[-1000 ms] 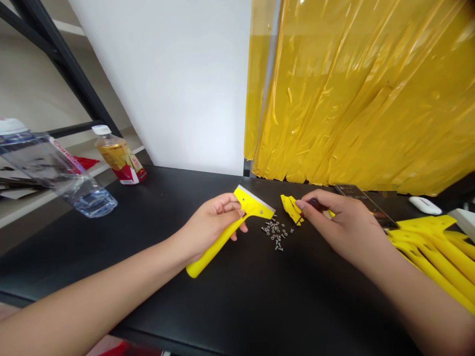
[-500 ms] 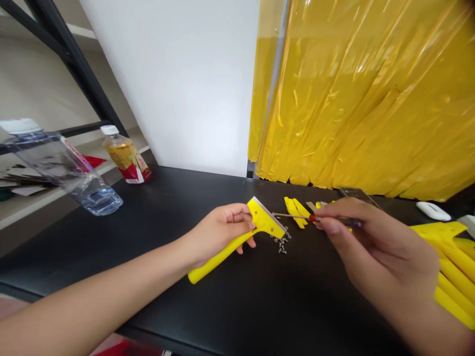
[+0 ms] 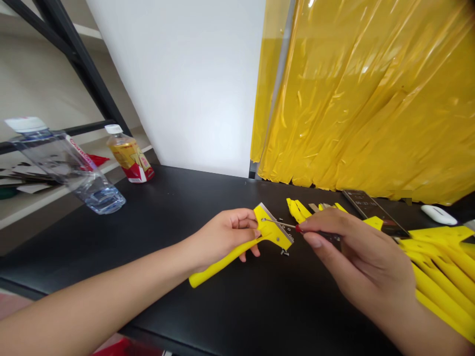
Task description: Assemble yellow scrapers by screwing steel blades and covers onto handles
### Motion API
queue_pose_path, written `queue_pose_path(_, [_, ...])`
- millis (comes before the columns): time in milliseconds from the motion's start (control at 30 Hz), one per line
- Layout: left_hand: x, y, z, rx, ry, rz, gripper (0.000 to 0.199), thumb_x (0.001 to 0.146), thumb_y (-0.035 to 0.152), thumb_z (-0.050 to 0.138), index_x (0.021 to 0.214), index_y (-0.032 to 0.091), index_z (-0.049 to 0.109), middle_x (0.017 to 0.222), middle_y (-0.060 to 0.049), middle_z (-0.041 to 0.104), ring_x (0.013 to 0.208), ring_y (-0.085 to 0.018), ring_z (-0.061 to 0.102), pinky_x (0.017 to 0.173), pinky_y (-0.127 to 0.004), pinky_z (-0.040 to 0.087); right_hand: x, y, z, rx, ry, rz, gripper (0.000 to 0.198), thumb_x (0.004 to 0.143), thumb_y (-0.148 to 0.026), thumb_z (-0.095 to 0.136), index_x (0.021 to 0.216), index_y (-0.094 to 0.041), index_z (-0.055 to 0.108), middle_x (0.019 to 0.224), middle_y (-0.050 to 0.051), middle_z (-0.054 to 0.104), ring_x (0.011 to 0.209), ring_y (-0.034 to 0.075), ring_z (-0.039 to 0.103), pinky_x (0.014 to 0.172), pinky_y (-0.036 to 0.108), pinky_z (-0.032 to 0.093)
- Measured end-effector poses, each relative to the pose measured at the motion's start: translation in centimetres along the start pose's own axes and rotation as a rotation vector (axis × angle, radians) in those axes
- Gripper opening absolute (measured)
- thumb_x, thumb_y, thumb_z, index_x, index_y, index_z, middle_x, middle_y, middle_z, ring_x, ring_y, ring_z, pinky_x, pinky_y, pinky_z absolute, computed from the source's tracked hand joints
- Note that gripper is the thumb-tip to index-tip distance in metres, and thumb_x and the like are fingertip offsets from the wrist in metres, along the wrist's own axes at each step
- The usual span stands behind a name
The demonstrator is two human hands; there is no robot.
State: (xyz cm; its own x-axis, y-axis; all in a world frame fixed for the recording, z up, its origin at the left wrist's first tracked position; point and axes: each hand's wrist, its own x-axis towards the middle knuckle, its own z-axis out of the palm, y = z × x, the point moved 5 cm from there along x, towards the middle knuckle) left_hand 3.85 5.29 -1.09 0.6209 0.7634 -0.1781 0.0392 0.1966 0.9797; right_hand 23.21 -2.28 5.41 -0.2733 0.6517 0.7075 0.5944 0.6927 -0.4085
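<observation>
Partly hidden by its own curled fingers, the left hand [image 3: 228, 233] grasps a yellow scraper [image 3: 272, 232] just over the black bench [image 3: 185, 198], the grip wrapped around the upper handle near the head. Beneath, the lower fingertips poke out; what lies against the palm cannot be seen.

The right hand [image 3: 365, 262] pinches a screwdriver [image 3: 298, 228] between thumb and forefinger, its red collar showing while most of the dark handle disappears behind the fingers. Its thin shaft crosses the blade edge to one hole in the scraper's head; whether the tip sits fully in a screw is too small to tell.

Small screws [image 3: 285, 253] and rings [image 3: 289, 229] lie beyond the head, which covers part of that scatter. Farther back, yellow pieces [image 3: 297, 210] are half blocked by the right hand. A phone [image 3: 375, 212] shows digits too faint to read fully. More yellow scrapers [image 3: 441, 282] are stacked at the right, cut off by the frame and the right arm.
</observation>
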Motion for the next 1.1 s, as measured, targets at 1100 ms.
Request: queue_pose_path(1100, [-0.1, 0.4, -0.6, 0.108, 0.067, 0.052, 0.021, 0.09, 0.032, 0.073, 0.098, 0.018, 0.059, 0.102, -0.005, 0.071, 0.073, -0.016, 0.072, 0.058, -0.027, 0.058, 0.1, -1.6, 1.2, -0.461, -0.098, -0.113, 0.006, 0.105, -0.025, 0.055, 0.1, -0.022, 0.054, 0.083, 0.005, 0.066, 0.075, 0.023, 0.067, 0.071, 0.038, 0.049])
